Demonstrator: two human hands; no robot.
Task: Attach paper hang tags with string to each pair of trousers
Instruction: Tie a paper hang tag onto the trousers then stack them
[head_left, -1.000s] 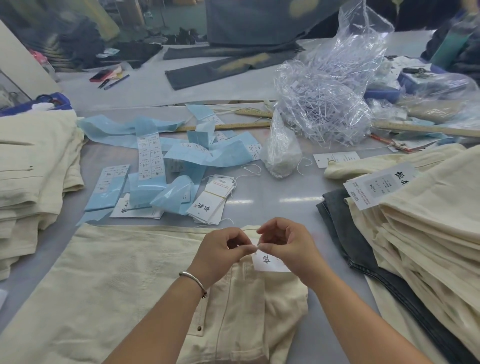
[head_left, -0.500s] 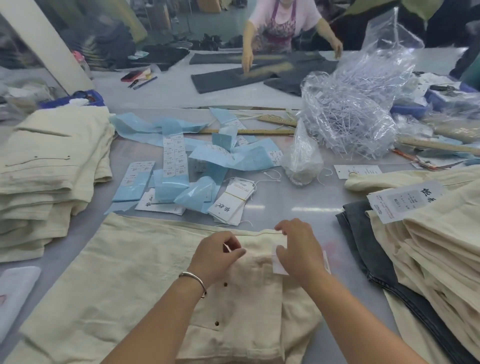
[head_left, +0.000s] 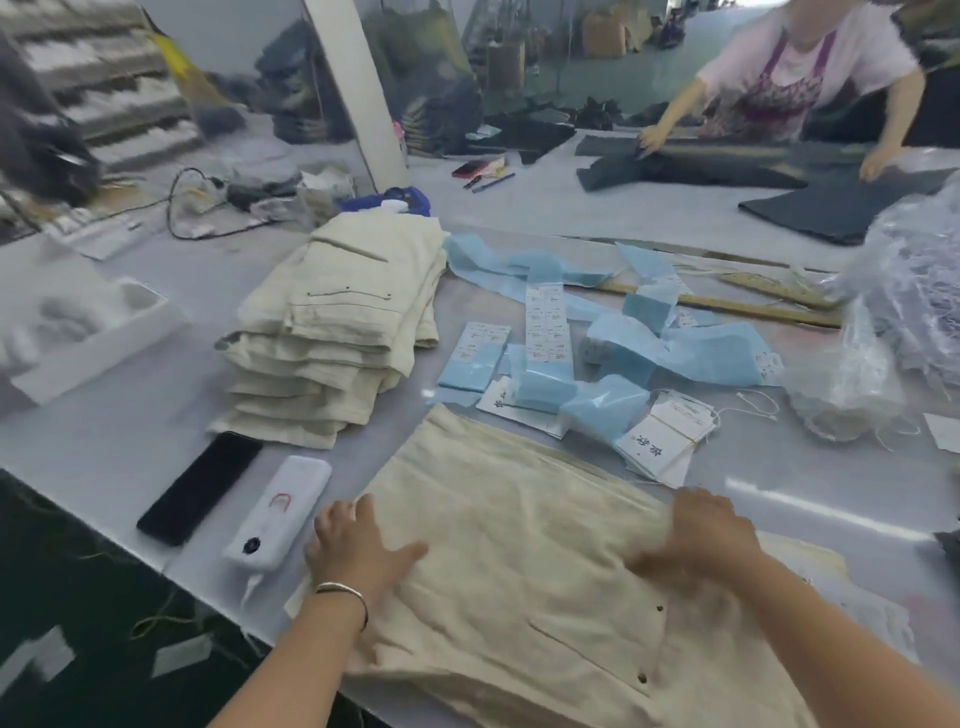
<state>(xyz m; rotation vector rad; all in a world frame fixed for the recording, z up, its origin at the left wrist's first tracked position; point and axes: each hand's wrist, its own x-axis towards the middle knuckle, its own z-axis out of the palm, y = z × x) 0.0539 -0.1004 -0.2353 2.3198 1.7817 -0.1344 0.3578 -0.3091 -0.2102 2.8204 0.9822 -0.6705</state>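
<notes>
A pair of cream trousers lies flat on the grey table in front of me. My left hand presses on its left edge with fingers spread. At the trousers' upper right my right hand is blurred by motion, its fingers curled over a raised fold of the cloth. No tag shows on this pair. A bundle of white paper hang tags with strings sits just beyond the trousers.
A stack of folded cream trousers stands at left. A black phone and a white device lie by the table's front edge. Blue label strips, a wooden ruler and plastic bags lie beyond. Another person handles dark trousers opposite.
My hands let go of the tag and string and moved apart onto the trousers. The view swung left, bringing the left stack, phone and table edge into sight.
</notes>
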